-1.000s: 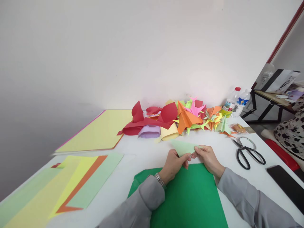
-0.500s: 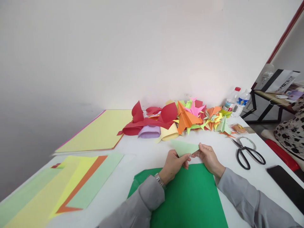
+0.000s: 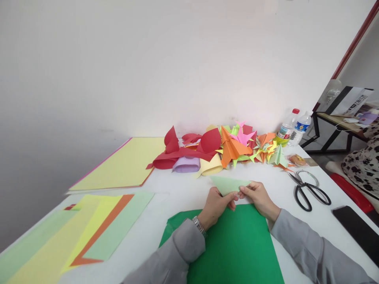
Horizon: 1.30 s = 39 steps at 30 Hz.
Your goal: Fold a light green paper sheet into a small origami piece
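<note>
A pale green piece of folded paper (image 3: 229, 184) is pinched between my two hands, above the far edge of a large green sheet (image 3: 237, 248). My left hand (image 3: 217, 205), with a metal watch at its wrist, grips the paper's near edge between thumb and fingers. Close beside it, my right hand (image 3: 259, 197) pinches the same edge toward its right end, thumb and forefinger together. The fingertips of both hands almost meet. Part of the paper's lower edge is hidden behind the fingers.
Black-handled scissors (image 3: 309, 189) and a black phone-like slab (image 3: 358, 228) lie on the right. Paper planes and folded shapes (image 3: 233, 148) are heaped by the wall, near two bottles (image 3: 287, 128). Coloured sheets (image 3: 109, 225) spread on the left. A person in patterned clothing (image 3: 361, 161) sits far right.
My right hand has slid left along the paper's edge, closer to my left hand, and its thumb and forefinger have shifted their pinch. My left hand has stayed nearly still.
</note>
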Available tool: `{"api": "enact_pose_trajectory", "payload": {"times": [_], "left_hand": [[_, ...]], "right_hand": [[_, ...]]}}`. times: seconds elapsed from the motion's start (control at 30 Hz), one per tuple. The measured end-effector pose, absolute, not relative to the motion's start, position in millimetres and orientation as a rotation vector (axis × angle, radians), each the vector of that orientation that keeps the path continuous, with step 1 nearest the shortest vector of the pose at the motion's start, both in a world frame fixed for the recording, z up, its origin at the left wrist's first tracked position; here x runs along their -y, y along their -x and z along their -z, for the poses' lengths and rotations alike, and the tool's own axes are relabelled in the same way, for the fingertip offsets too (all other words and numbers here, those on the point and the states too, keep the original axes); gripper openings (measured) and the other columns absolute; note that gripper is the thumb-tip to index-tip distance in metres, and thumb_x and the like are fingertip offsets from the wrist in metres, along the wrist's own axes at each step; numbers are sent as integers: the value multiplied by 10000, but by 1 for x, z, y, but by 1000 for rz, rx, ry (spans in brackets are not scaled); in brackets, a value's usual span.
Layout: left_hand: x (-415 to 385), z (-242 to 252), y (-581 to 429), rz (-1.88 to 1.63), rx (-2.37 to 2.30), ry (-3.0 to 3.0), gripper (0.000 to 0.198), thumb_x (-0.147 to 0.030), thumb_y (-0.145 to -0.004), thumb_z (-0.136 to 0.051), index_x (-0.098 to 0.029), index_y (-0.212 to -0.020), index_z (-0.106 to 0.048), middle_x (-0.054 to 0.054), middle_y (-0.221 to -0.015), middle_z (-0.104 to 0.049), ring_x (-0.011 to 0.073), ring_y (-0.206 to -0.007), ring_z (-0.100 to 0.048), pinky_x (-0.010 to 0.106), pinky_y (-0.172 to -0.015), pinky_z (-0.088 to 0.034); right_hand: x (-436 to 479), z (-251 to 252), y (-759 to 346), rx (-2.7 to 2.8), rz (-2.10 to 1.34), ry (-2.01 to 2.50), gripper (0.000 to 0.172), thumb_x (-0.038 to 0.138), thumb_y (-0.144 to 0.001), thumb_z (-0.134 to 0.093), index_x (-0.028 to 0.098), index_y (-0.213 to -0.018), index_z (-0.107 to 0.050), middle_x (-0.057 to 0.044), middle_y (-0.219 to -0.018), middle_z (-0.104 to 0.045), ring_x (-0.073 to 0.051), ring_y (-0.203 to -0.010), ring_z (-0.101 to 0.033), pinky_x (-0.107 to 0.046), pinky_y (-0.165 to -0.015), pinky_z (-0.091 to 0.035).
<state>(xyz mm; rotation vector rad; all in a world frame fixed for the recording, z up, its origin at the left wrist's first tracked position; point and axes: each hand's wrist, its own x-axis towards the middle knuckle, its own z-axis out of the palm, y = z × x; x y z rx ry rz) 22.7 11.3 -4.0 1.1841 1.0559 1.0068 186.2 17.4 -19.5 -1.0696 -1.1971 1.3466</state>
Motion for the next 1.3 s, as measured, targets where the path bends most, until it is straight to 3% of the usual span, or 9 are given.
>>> {"api": "enact_pose_trajectory", "payload": {"times": [0.33,0.6,0.97,1.3], "left_hand": [[-12,5,-24,-961,-1100,-1219,235,-328,-679,-677,-125,-563,-661,11,-407,-605,135,-374,-554,245,-445,-470],[-13,9,-25,-900,-1071,-1237,356,-456,-694,-670,-129,-553,-654,21,-401,-603,132,-368,-554,248,-450,-474],[-14,11,-26,-868,-1106,-1287,431,-508,-692,-659,-157,-461,-565,-5,-338,-535,104,-295,-471,221,-365,-362],[-13,12,-25,-904,-1108,-1294,421,-484,-704,-652,-162,-449,-559,-16,-314,-509,91,-281,-437,218,-369,-341]], "right_hand": [[-16,17,-184,1197,-1367,1097,309,451,-654,-757,160,-571,-694,-42,-575,-699,-167,-569,-618,-299,-627,-458],[-18,18,-184,934,-1355,1034,310,439,-616,-793,165,-553,-663,-19,-541,-658,-138,-545,-572,-299,-642,-443],[-18,18,-183,893,-1346,1002,311,429,-631,-790,170,-548,-640,-13,-534,-642,-140,-553,-557,-294,-629,-439],[-25,16,-188,690,-1398,894,281,389,-642,-800,184,-608,-612,16,-546,-598,-127,-541,-563,-282,-613,-486]]}}
